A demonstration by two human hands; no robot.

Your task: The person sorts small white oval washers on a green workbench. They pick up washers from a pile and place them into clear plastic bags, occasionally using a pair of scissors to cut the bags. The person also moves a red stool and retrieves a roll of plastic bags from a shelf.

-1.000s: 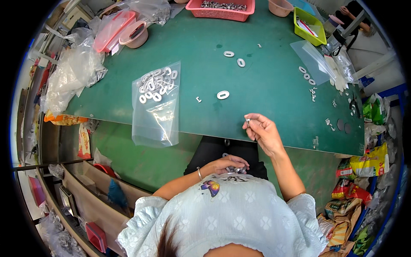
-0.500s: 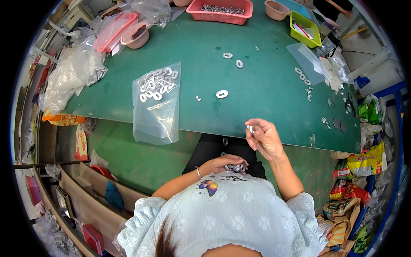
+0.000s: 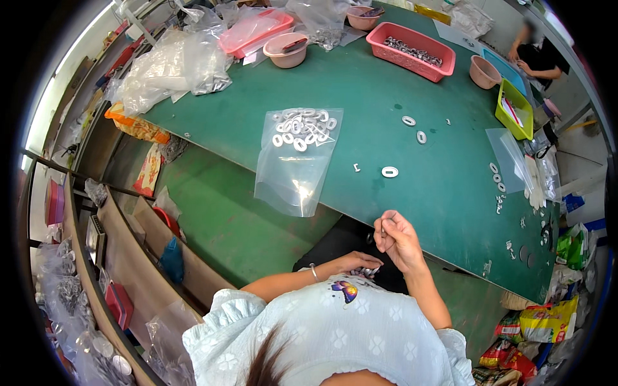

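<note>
My left hand (image 3: 358,262) is curled in front of my shirt, above my lap, around several small grey metal parts (image 3: 368,272). Just past the table's front edge, my right hand (image 3: 399,243) is closed in a pinch. A small metal piece (image 3: 387,222) shows at its fingertips, too little of it to name. On the table beyond lies an oval metal ring (image 3: 390,172), with a small light metal piece (image 3: 356,167) to its left. A see-through plastic bag (image 3: 286,183) overhangs the edge on the left, and several oval rings (image 3: 300,128) are gathered at its far end.
A pink basket (image 3: 412,55) of metal parts stands on the green table (image 3: 241,122), near a green basket (image 3: 515,110). Plastic bags (image 3: 170,71) pile up far left. A person (image 3: 537,58) sits far right. Drawers (image 3: 138,260) flank me on the left.
The view has swung left, so the table and bag sit further right in it. My right hand keeps its pinch, its piece now less visible. My left hand still holds the metal parts.
</note>
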